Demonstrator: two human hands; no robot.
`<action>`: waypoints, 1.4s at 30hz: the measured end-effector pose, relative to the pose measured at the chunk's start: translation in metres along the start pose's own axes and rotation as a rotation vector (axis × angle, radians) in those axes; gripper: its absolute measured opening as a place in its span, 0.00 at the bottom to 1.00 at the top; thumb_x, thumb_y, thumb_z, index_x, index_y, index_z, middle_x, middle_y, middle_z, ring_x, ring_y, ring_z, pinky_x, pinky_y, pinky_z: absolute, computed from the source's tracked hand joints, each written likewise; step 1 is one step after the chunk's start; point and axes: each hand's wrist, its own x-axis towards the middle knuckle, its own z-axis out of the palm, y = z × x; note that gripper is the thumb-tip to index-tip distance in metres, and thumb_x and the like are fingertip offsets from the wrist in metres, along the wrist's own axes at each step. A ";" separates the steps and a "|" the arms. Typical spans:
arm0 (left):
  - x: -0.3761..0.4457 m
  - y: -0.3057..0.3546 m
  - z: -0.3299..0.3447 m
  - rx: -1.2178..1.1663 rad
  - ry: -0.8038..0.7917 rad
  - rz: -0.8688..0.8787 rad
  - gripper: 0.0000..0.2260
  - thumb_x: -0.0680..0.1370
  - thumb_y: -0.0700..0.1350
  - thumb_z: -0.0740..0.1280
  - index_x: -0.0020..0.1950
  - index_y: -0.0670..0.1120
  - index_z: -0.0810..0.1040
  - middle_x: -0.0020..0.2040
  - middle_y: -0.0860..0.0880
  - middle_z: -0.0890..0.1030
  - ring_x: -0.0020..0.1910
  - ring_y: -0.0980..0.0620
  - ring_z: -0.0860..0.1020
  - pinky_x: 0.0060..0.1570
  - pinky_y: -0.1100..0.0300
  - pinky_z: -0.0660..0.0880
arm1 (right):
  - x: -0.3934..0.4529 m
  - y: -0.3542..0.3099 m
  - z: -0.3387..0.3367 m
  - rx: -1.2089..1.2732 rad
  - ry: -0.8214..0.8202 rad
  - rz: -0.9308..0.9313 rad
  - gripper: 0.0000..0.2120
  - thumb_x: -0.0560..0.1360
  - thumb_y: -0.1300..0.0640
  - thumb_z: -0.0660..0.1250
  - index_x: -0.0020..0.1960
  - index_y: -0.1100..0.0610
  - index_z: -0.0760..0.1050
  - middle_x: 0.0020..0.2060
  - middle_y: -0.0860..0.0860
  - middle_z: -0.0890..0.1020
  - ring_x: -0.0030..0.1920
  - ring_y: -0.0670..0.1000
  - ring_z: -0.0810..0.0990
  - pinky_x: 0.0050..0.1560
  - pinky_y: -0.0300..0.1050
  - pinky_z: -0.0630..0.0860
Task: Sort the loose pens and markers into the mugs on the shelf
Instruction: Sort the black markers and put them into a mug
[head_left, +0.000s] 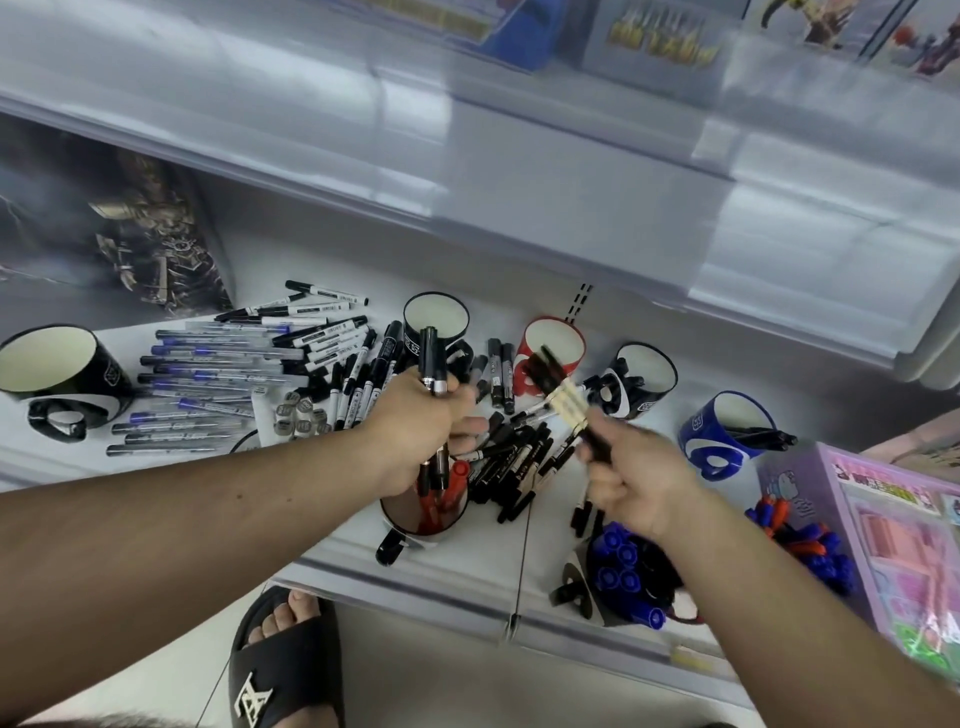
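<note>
Left hand (415, 421) fingers curled round a bundle of black markers (434, 374) above a red-pen mug (423, 512), right hand (636, 480) pinching blurred black-capped markers (558, 387), loose marker pile (511, 462) between them on the white shelf (467, 561), blue mug (724, 434) at right

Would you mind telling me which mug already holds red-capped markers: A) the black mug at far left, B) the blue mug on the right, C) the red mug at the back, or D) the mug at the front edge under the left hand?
D: red caps show inside the front mug, just below the left hand.
</note>
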 end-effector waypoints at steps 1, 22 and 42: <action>0.000 0.000 0.000 -0.012 -0.014 -0.027 0.08 0.80 0.41 0.66 0.55 0.37 0.75 0.52 0.46 0.83 0.37 0.52 0.83 0.39 0.55 0.81 | 0.014 -0.011 -0.001 -0.019 0.077 -0.045 0.13 0.80 0.50 0.65 0.56 0.59 0.78 0.27 0.51 0.72 0.20 0.44 0.57 0.17 0.35 0.54; -0.013 -0.010 -0.019 -0.354 -0.410 -0.293 0.14 0.81 0.36 0.61 0.62 0.46 0.79 0.47 0.49 0.84 0.44 0.49 0.83 0.53 0.51 0.77 | 0.126 -0.066 0.022 0.176 0.065 0.092 0.18 0.81 0.51 0.61 0.62 0.64 0.74 0.58 0.59 0.78 0.46 0.54 0.80 0.37 0.42 0.81; -0.031 -0.018 -0.011 0.096 -0.424 -0.275 0.11 0.81 0.48 0.62 0.53 0.43 0.78 0.45 0.44 0.86 0.33 0.51 0.82 0.29 0.60 0.76 | -0.050 0.028 0.065 -0.310 0.049 -0.416 0.05 0.77 0.58 0.68 0.43 0.59 0.78 0.27 0.49 0.79 0.27 0.48 0.78 0.28 0.40 0.73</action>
